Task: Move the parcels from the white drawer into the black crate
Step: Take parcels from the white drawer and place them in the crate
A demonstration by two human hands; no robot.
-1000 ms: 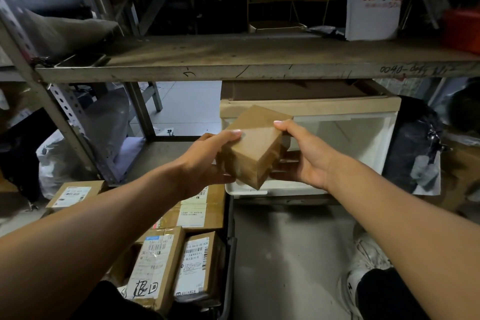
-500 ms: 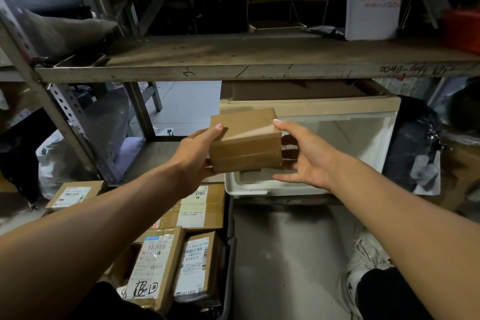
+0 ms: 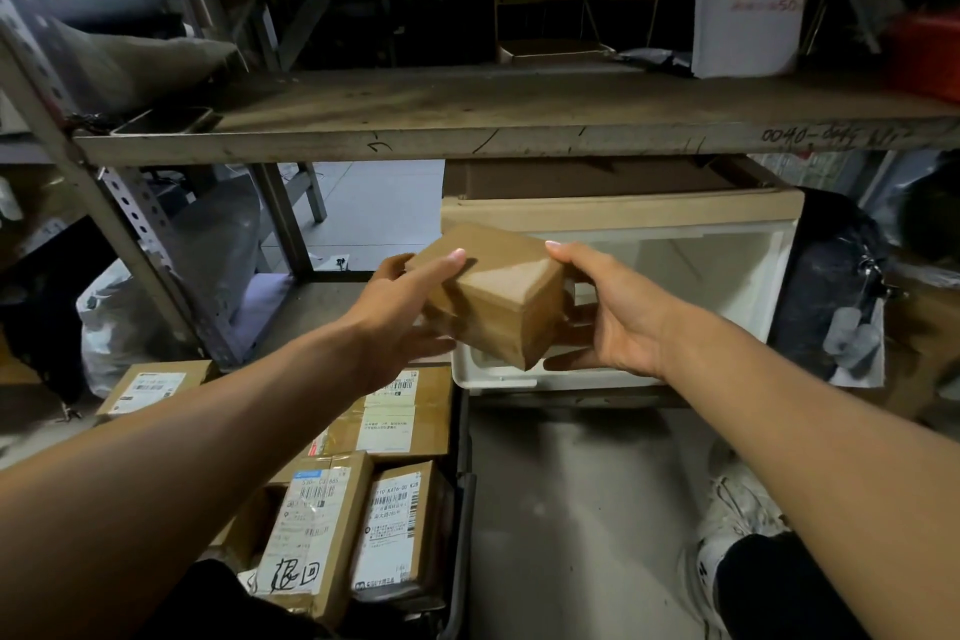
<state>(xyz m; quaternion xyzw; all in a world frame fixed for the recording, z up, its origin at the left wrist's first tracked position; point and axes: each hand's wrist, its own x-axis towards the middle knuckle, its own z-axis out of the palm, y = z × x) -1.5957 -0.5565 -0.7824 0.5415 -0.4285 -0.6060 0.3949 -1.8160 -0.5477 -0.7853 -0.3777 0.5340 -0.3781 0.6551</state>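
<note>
Head view is showing the left hand (image 3: 400, 312) and the right hand (image 3: 613, 322) grasping a plain brown parcel (image 3: 493, 296) between them, thumbs lying on top. They are holding it tilted in the air just in front of the white drawer (image 3: 675, 276). Near left, the black crate (image 3: 462, 535) is holding several labelled parcels (image 3: 363, 509) below the left forearm.

Low shelf board (image 3: 322, 307) carries white drawer (image 3: 519, 377); floor (image 3: 571, 509) carries black crate (image 3: 464, 535).
</note>
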